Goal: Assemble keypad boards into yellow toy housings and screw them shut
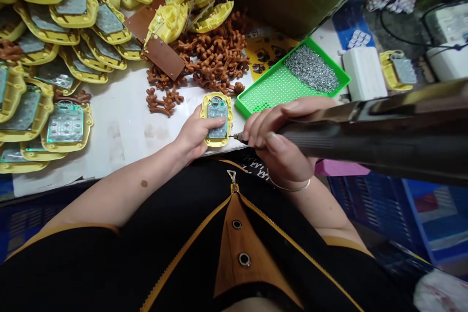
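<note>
My left hand [195,129] grips a yellow plastic shell [218,143] by its left side, the thumb lying across the circuit board [218,129] set inside it. Wrapped around a dark electric screwdriver [329,134] is my right hand [283,139], its fingers near the front end. The screwdriver's tip meets the shell at or close to the lower right corner of the board; whether a screw sits there is too small to tell. Just beyond my right hand lies a green perforated tray [252,97] with a heap of small metal screws [310,68].
Yellow shells with boards [66,124] are stacked on the left. Brown bone-shaped plastic pieces [219,53] lie in a pile behind the held shell, beside brown flat boards [164,58]. A cardboard box [285,0] stands at the back. Blue crates [380,209] are at the lower right.
</note>
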Available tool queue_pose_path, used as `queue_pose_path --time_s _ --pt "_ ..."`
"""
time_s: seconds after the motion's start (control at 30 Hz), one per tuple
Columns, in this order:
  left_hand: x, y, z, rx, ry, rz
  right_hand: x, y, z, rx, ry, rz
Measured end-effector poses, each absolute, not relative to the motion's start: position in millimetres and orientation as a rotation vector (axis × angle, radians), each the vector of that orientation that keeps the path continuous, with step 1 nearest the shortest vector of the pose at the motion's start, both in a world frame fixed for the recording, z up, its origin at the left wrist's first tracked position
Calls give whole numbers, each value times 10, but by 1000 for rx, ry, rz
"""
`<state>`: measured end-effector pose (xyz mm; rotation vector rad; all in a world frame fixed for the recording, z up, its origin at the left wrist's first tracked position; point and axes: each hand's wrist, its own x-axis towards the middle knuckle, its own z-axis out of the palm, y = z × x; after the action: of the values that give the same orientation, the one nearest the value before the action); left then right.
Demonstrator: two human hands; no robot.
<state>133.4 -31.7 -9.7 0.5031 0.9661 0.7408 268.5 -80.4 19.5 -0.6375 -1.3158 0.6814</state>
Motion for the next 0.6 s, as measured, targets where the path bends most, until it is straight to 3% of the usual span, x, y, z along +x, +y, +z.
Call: queue_pose_path --time_s 0.6 --pt "1315 -322 -99 506 942 735 2620 -770 126 -745 -1331 666"
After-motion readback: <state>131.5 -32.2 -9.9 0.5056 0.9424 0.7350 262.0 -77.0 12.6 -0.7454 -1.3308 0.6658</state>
